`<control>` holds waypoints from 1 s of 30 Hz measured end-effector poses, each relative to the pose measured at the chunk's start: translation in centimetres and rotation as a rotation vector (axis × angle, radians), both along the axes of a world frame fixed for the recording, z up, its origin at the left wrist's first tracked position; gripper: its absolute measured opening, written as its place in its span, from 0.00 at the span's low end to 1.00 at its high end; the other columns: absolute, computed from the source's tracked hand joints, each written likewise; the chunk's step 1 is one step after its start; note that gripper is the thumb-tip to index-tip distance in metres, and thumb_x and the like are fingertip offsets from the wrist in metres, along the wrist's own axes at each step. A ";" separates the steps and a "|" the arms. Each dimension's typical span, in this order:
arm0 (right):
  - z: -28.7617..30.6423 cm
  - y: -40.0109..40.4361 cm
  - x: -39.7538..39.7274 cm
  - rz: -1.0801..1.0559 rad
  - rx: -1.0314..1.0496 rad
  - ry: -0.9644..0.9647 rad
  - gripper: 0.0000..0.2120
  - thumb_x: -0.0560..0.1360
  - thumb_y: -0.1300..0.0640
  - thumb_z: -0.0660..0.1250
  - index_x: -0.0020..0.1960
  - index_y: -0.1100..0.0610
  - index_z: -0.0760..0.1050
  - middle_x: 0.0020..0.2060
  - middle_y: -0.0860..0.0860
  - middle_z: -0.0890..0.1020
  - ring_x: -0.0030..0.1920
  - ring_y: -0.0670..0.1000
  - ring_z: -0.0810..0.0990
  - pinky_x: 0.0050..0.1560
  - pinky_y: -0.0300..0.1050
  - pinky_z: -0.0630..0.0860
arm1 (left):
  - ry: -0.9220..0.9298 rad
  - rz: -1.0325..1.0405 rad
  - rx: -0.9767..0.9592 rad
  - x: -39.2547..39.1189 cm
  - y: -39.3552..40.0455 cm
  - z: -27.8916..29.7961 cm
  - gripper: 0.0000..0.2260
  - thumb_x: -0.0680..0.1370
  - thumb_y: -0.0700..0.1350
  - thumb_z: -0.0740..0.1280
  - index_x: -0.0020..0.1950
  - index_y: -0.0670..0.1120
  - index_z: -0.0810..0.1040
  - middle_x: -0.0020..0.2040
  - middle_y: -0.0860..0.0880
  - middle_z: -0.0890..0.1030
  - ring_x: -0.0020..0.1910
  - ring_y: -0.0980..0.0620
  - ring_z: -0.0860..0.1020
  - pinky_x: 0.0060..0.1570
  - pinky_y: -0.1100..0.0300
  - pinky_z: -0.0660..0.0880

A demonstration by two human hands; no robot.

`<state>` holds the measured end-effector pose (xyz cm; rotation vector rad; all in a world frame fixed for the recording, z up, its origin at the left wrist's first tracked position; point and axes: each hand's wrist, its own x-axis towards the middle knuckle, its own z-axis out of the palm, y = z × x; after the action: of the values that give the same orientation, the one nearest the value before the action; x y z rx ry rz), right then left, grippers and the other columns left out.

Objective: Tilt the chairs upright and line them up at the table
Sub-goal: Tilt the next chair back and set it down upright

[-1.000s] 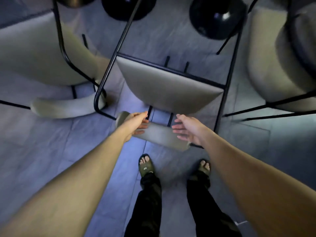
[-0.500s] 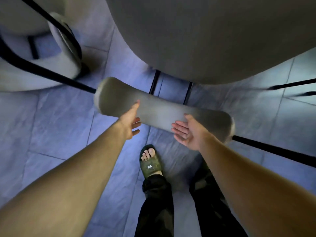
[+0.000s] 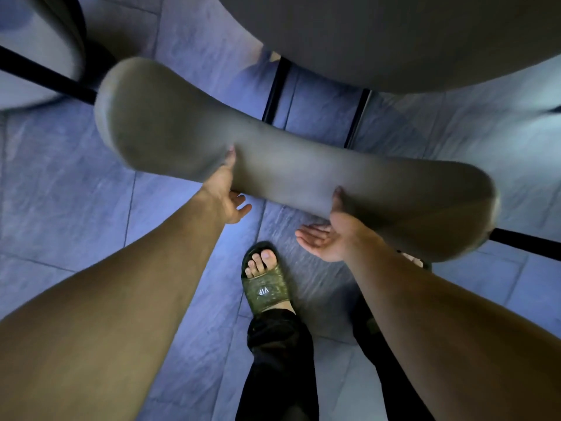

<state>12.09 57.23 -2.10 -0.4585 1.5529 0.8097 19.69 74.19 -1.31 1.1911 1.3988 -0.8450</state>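
Note:
A chair with a grey padded seat and a black metal frame fills the top of the head view. Its long grey backrest runs slantwise across the middle, close to me. My left hand holds the backrest near its left end, thumb on top and fingers curled beneath. My right hand holds it right of centre, with the thumb pressed on the pad and the fingers spread under the near edge. Two black struts join backrest and seat.
Another grey chair with a black frame bar lies at the upper left. A black bar sticks out at the right. My feet in green slippers stand on the blue-grey tiled floor just under the backrest.
The view has closed in on the chair. Both hands went from reaching toward the backrest to gripping it, and the backrest now looms larger and nearer.

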 end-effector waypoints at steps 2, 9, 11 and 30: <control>-0.4 0.5 -0.2 -0.126 -0.023 -0.016 0.43 0.67 0.29 0.65 0.68 0.62 0.70 0.68 0.57 0.74 0.68 0.56 0.74 0.66 0.50 0.72 | -0.001 0.036 0.006 -0.1 -0.6 -0.6 0.41 0.66 0.69 0.70 0.73 0.49 0.66 0.70 0.47 0.72 0.69 0.47 0.71 0.64 0.48 0.72; -2.0 1.8 -0.6 -0.360 -0.110 -0.087 0.38 0.68 0.34 0.70 0.69 0.57 0.71 0.69 0.50 0.74 0.68 0.50 0.72 0.66 0.44 0.71 | -0.020 0.136 0.007 -0.5 -1.3 -1.9 0.33 0.67 0.65 0.72 0.66 0.50 0.69 0.67 0.49 0.75 0.64 0.48 0.75 0.63 0.49 0.73; -2.3 1.8 -0.6 -0.398 -0.112 -0.112 0.37 0.69 0.35 0.70 0.70 0.56 0.70 0.69 0.49 0.73 0.69 0.49 0.71 0.66 0.45 0.70 | -0.017 0.091 0.020 -0.6 -1.0 -2.1 0.37 0.66 0.66 0.72 0.69 0.51 0.68 0.68 0.50 0.74 0.65 0.49 0.74 0.66 0.48 0.69; 22.5 -3.3 3.7 -0.340 -0.225 -0.245 0.23 0.70 0.41 0.72 0.54 0.57 0.73 0.49 0.52 0.79 0.53 0.50 0.77 0.62 0.45 0.74 | -0.233 -0.257 0.047 3.3 -2.8 22.2 0.18 0.72 0.67 0.64 0.45 0.53 0.72 0.45 0.56 0.78 0.45 0.54 0.80 0.66 0.52 0.63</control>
<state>15.77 53.94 20.41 -0.4235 1.4453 0.3067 22.98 71.35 20.86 1.4770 1.0971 -0.8221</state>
